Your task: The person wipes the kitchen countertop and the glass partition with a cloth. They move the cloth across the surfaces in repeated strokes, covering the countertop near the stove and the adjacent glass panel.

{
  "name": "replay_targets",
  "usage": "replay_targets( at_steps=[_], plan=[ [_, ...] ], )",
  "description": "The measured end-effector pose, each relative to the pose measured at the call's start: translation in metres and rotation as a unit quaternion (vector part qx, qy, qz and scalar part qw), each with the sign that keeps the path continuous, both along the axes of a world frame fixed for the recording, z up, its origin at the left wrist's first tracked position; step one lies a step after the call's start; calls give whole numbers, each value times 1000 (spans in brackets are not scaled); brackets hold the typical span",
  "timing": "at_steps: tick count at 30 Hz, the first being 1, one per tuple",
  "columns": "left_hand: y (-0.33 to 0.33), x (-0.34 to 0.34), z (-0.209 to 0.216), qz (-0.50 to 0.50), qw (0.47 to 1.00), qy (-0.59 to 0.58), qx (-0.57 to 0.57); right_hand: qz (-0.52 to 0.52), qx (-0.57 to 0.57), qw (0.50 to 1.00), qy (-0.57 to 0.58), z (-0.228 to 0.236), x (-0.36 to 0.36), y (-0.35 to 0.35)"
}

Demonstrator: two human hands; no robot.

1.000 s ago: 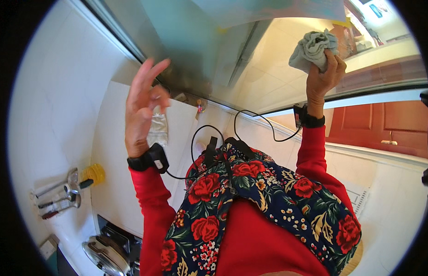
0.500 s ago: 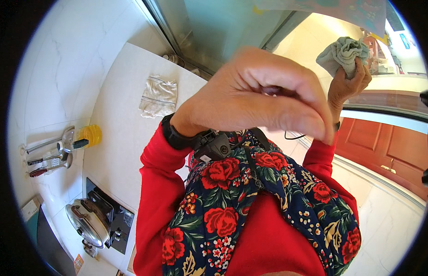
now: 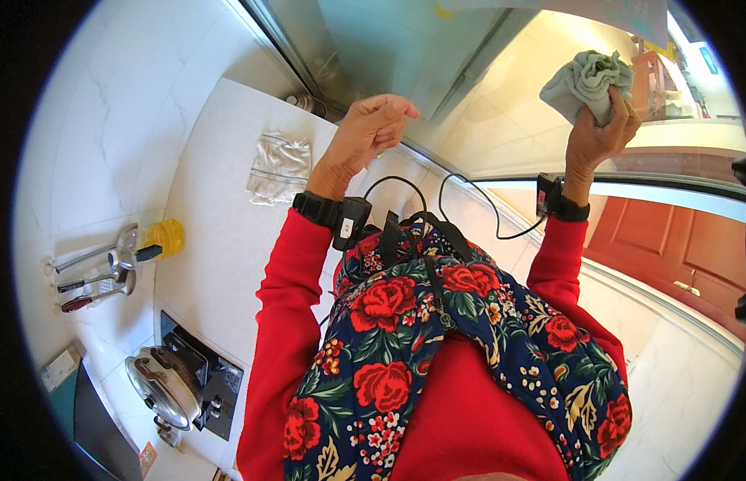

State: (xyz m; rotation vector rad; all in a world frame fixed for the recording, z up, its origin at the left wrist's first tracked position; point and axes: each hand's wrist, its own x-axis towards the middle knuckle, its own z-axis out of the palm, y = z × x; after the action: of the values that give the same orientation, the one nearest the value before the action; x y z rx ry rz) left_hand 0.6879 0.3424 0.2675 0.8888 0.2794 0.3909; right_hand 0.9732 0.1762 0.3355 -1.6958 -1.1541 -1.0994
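My right hand (image 3: 600, 143) is raised at the upper right and grips a bunched grey-green cloth (image 3: 585, 84). The cloth is in front of the glass door (image 3: 389, 48); whether it touches the glass I cannot tell. My left hand (image 3: 363, 135) is lifted near the counter's far corner, its fingers curled in and nothing visible in them. Beyond the left wrist, a folded whitish cloth with dark stripes (image 3: 279, 168) lies on the pale counter (image 3: 208, 200). Each wrist wears a black strap with a small box, and a black cable (image 3: 501, 232) runs from the right one.
At the left wall hang several kitchen utensils (image 3: 100, 272), beside a bottle of yellow oil (image 3: 166, 237). A lidded pan (image 3: 166, 386) sits on the black stove (image 3: 220, 393) at the lower left. On the right are a red panelled door (image 3: 657, 248) and the door's metal track (image 3: 669, 317).
My left hand has dropped away from close in front of the camera, back toward the counter's far corner. My right hand, still holding the cloth, has shifted slightly up and left.
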Motion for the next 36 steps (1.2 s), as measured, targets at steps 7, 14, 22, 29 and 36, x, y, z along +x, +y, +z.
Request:
replay_targets(
  at_steps=[7,14,22,29,36],
  plan=[
    [0,-5,-48,0,996,56,-65,-5,1,1000,10,-1,-1,1],
    [-3,-8,-72,-37,989,116,-79,-20,-10,1000,9,-2,-4,0],
    [-8,-22,-100,-82,980,181,-26,-2,-22,1000,11,-4,-3,-3],
    [-8,-41,-108,-76,965,246,-49,19,34,998,-54,45,33,-36],
    [-7,-68,-104,-48,961,263,-64,-41,116,990,-61,133,81,-80]
  ],
)
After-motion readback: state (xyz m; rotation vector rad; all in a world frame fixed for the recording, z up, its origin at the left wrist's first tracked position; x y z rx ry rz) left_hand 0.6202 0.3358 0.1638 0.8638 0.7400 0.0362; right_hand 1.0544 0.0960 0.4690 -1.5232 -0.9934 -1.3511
